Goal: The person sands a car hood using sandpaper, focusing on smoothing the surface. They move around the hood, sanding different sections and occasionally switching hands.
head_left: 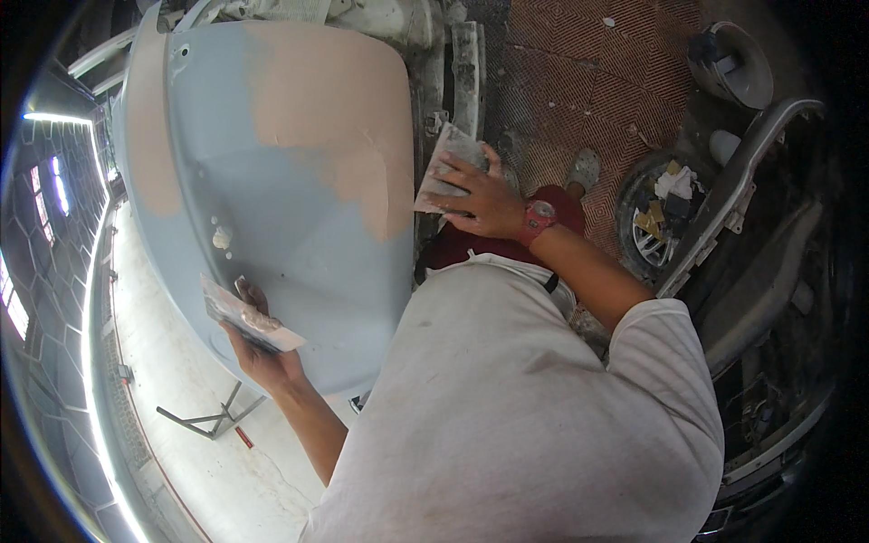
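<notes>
Both hands are busy at a pale blue car body panel [272, 226] filling the upper left and centre of the frame. Right hand [484, 195], fingers spread and curled, grips a flat grey sanding block or spreader [444, 163] pressed against the panel's right edge, beside a broad patch of pinkish filler [335, 100]. Left hand [262, 348], at lower left, closes around a thin flat board smeared with putty [246, 317], held against the panel's lower part.

Each tool looks light and stiff, best gripped by its edges; the putty is likely sticky and soft. The panel seems rigid, with a rounded lower rim.

Room is open over pale floor at lower left, where a metal stand [213, 416] sits. On the right, a wheel [656, 213] and a grey bumper part [742, 172] crowd the space.
</notes>
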`<state>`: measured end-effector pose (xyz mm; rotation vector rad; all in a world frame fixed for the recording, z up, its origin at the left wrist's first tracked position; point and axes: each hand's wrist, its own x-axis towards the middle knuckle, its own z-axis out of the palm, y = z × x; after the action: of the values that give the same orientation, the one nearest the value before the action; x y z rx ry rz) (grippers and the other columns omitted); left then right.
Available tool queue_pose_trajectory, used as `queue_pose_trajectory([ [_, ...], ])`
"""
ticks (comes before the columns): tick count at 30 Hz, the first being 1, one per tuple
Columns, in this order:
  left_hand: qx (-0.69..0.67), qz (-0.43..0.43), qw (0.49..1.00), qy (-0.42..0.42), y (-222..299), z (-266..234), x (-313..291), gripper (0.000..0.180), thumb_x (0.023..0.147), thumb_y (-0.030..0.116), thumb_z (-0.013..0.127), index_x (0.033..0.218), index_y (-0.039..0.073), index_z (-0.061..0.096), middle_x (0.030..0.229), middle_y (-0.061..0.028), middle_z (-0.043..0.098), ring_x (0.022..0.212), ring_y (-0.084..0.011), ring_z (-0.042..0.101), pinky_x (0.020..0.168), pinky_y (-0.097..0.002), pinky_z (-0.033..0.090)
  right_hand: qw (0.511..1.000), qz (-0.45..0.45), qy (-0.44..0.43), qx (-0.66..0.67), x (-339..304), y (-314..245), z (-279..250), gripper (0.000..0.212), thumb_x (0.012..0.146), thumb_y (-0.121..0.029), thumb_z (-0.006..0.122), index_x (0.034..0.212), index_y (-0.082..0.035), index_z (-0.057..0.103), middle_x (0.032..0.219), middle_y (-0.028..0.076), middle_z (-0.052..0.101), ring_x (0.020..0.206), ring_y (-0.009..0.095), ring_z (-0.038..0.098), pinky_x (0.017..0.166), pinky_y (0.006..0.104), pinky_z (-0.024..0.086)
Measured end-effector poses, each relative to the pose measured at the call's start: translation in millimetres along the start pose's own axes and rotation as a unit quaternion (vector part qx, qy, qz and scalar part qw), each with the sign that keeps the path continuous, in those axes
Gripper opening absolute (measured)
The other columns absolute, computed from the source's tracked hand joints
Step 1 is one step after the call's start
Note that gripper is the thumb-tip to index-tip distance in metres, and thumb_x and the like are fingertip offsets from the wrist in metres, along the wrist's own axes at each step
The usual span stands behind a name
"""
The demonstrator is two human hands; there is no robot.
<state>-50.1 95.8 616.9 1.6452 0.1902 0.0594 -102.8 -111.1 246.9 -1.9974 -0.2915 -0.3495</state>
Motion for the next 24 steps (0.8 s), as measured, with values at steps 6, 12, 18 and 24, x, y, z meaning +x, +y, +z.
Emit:
queue_pose_trajectory([
  [6, -0.037, -0.013, 0.997, -0.068, -0.1, -12.5, 7.1, 0.062, 0.112, 0.033, 0.046, 0.160, 0.001, 0.025, 0.153, -0.0223, 0.046, 0.142, -0.0303, 0.045, 0.107, -0.0341, 0.055, 0.986, 0.060, 0.158, 0.004, 40.6, -1.2, -45.7, 0.046, 0.092, -0.033, 0.068, 0.139, -0.031, 0.066, 0.154, 0.004, 0.048, 0.153, 0.026, 0.035, 0.120, 0.0689, 0.010],
  [12, -0.093, -0.029, 0.992, -0.082, 0.3, -22.2, 7.4, 0.058, 0.111, 0.032, 0.048, 0.155, -0.003, 0.035, 0.151, -0.0249, 0.049, 0.138, -0.0341, 0.051, 0.121, -0.0448, 0.038, 0.989, 0.020, 0.147, -0.026, 73.1, -9.7, -68.5, 0.047, 0.091, -0.033, 0.068, 0.138, -0.033, 0.066, 0.149, 0.004, 0.051, 0.151, 0.025, 0.036, 0.118, 0.0710, 0.014],
  [18, -0.092, -0.037, 0.991, -0.094, 0.2, -29.2, 8.7, 0.056, 0.111, 0.032, 0.049, 0.153, -0.004, 0.039, 0.147, -0.0244, 0.053, 0.136, -0.0342, 0.052, 0.117, -0.0432, 0.042, 0.996, 0.027, 0.090, -0.002, 31.6, -13.0, -24.0, 0.046, 0.090, -0.031, 0.071, 0.136, -0.033, 0.068, 0.148, 0.005, 0.052, 0.151, 0.027, 0.036, 0.118, 0.0721, 0.013],
  [24, -0.077, -0.028, 0.993, -0.085, -0.4, -25.8, 6.2, 0.057, 0.111, 0.033, 0.049, 0.153, -0.004, 0.039, 0.148, -0.0240, 0.053, 0.136, -0.0340, 0.052, 0.116, -0.0434, 0.043, 0.997, 0.048, 0.041, 0.035, -10.0, -3.2, 12.4, 0.043, 0.094, -0.033, 0.068, 0.137, -0.032, 0.065, 0.151, 0.005, 0.049, 0.154, 0.027, 0.031, 0.119, 0.0730, 0.014],
])
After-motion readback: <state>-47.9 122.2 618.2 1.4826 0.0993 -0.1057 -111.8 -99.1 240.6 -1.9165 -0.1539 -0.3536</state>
